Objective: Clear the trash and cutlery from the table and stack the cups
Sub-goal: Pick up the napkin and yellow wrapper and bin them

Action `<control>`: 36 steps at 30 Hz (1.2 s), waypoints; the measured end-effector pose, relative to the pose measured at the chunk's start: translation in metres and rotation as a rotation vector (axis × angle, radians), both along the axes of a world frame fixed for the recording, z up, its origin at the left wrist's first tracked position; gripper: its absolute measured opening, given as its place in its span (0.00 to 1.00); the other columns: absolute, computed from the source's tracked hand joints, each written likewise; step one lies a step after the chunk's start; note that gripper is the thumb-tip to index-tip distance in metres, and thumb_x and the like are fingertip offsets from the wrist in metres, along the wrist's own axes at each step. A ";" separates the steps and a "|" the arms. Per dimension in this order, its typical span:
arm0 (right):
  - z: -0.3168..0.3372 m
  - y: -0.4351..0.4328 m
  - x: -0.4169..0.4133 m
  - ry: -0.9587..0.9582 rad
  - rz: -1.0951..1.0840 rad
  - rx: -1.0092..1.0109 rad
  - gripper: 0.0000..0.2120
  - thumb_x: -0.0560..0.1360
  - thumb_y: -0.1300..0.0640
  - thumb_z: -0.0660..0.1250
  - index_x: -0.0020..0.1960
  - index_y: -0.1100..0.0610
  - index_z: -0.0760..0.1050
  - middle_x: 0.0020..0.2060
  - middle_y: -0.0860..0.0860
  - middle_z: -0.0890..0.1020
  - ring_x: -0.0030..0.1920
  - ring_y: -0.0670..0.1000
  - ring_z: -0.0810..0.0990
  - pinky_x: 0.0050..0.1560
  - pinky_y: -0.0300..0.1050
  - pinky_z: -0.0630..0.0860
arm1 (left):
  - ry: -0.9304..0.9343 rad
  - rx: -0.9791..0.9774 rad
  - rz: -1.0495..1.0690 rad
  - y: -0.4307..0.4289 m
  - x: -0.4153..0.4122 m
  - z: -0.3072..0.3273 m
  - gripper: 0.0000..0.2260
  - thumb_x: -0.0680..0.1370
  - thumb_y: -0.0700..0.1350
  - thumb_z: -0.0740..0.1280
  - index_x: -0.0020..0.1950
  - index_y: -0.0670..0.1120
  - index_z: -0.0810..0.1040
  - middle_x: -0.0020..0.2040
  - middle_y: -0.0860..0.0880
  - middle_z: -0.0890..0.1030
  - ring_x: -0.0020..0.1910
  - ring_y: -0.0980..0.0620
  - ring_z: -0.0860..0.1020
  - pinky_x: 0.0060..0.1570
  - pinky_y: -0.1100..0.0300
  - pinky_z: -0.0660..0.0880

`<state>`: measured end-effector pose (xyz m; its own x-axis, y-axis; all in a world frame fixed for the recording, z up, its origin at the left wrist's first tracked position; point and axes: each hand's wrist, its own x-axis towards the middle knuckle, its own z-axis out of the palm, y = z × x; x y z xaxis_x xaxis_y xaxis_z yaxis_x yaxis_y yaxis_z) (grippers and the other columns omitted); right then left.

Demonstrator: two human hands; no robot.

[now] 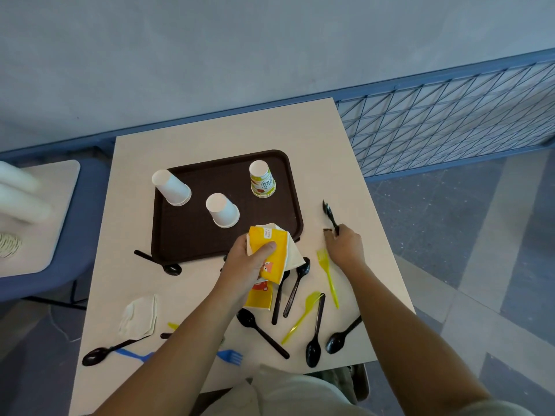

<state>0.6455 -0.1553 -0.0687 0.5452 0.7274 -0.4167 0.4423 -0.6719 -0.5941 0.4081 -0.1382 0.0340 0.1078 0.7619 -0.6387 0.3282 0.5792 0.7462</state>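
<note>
My left hand [250, 259] grips a bundle of yellow and white napkins [274, 250] just in front of the brown tray [192, 235]. My right hand [344, 244] holds black cutlery [329, 214] by the handles near the table's right edge. Three paper cups stand upside down on the tray: a white cup [171, 187] at the left, a white cup [222, 210] in the middle, a printed cup [262, 179] at the right. Black spoons [295, 286], yellow forks [328, 274], a blue fork [229, 355] and a crumpled white napkin [139, 316] lie on the table [210, 139].
A black spoon [156, 261] pokes out from under the tray's front left corner. A second small table [42, 211] stands at the left with a white blurred object on it. A blue wire fence [450, 121] runs behind and to the right.
</note>
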 end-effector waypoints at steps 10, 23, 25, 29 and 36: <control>0.053 -0.024 0.009 0.235 -0.216 0.193 0.15 0.86 0.51 0.52 0.63 0.58 0.71 0.54 0.54 0.78 0.44 0.51 0.75 0.42 0.47 0.69 | -0.073 0.054 0.008 -0.028 -0.019 0.016 0.22 0.71 0.63 0.75 0.64 0.64 0.76 0.60 0.56 0.82 0.60 0.51 0.82 0.62 0.41 0.79; 0.111 -0.166 -0.095 0.574 -0.198 0.424 0.09 0.87 0.56 0.54 0.52 0.53 0.72 0.35 0.50 0.73 0.31 0.46 0.70 0.31 0.39 0.71 | -0.223 0.096 0.014 -0.137 -0.090 0.043 0.08 0.81 0.49 0.71 0.57 0.58 0.76 0.58 0.53 0.83 0.57 0.51 0.82 0.55 0.50 0.81; 0.111 -0.194 -0.112 0.571 -0.173 0.419 0.09 0.86 0.56 0.55 0.50 0.53 0.71 0.35 0.50 0.72 0.32 0.47 0.69 0.31 0.41 0.70 | -0.238 0.101 0.027 -0.162 -0.105 0.042 0.10 0.81 0.48 0.72 0.60 0.57 0.76 0.58 0.52 0.84 0.58 0.50 0.83 0.60 0.47 0.81; 0.112 -0.250 -0.133 0.553 -0.109 0.349 0.08 0.86 0.55 0.57 0.55 0.55 0.73 0.37 0.51 0.76 0.35 0.50 0.72 0.39 0.47 0.72 | -0.270 0.106 0.032 -0.206 -0.125 0.037 0.13 0.80 0.47 0.72 0.64 0.56 0.77 0.56 0.54 0.85 0.56 0.52 0.84 0.57 0.50 0.81; 0.102 -0.351 -0.126 0.564 0.042 0.183 0.08 0.85 0.55 0.58 0.52 0.55 0.75 0.37 0.51 0.78 0.34 0.48 0.75 0.36 0.43 0.74 | -0.246 0.020 -0.008 -0.281 -0.120 0.016 0.10 0.80 0.46 0.73 0.59 0.56 0.78 0.57 0.51 0.85 0.58 0.48 0.83 0.61 0.46 0.80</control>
<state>0.5195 -0.5068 0.0329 0.2455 0.8306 -0.4998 0.0484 -0.5254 -0.8495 0.2886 -0.4195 0.0501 0.2646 0.7724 -0.5773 0.1399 0.5616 0.8155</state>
